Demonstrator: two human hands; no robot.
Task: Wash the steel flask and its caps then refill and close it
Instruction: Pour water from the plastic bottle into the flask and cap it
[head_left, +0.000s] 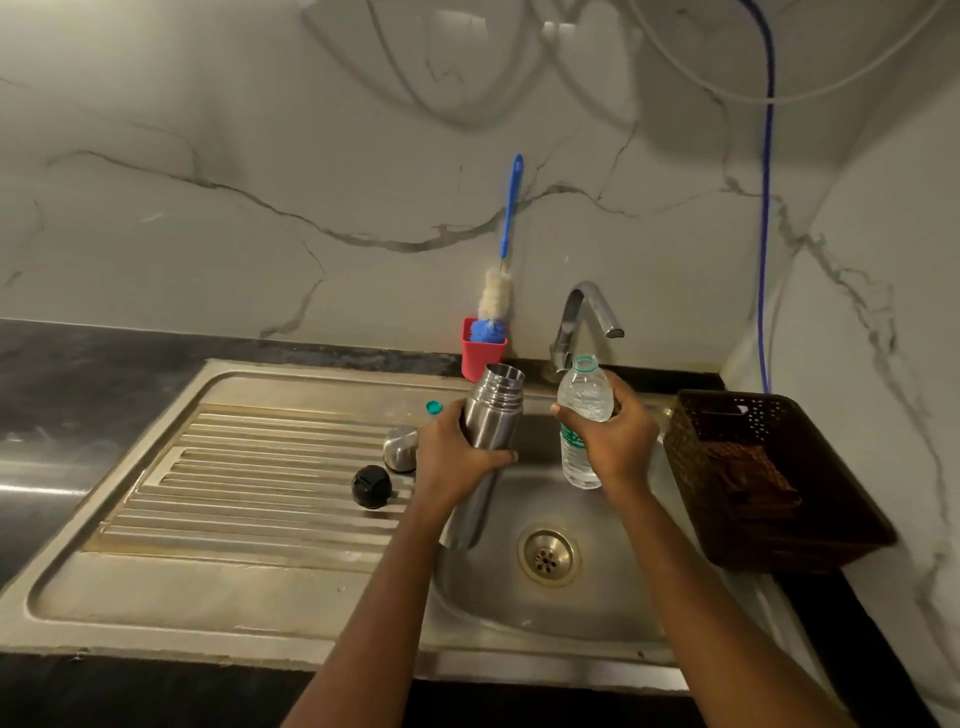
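Left hand: I see my left hand (452, 452) wrapped round the middle of the steel flask (493, 410), thumb across the near side.
Flask: its mouth is open with no cap on it. It is tilted, with the top leaning towards my right hand and the base lower, over the sink (519, 613).
Right hand: my right hand (621, 441) has its fingers curled round a clear plastic bottle (586, 395). The bottle is uncapped, and its mouth is near the flask's mouth but apart from it.
Caps: the steel cap (401, 448) stands just left of my left hand on the drainboard (260, 467). The black cap (371, 486) lies further left and nearer me.
Green cap (433, 407): just beyond my left hand.
Beyond the hands: tap (582, 317); red cup (483, 353) holding a bottle brush (498, 291).
Right of my right hand: brown basket (831, 519) with a cloth inside.
Below the hands: drain (548, 555).
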